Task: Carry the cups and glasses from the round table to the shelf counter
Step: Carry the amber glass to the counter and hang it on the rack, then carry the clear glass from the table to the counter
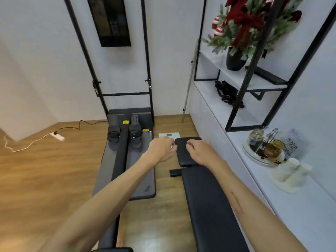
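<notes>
From the head camera, both bare forearms are reaching out forward over the floor. The left hand is hanging palm-down with its fingers loosely curled, gripping nothing. The right hand is doing the same just beside it, fingers curled under and empty, hovering above the black padded bench. Neither hand is touching the other.

Off to the right, the white worktop is carrying a round tray with glassware: a clear glass jar and an amber glass are standing on it, well apart from both hands. Behind the tray a clear stand with a QR code is showing, its print too blurred to read. Pale ribbed cups are sitting near the worktop's front edge.

On the shelf above, a black vase is holding greenery and red ribbon. A white bathroom scale is lying on the wood floor.
</notes>
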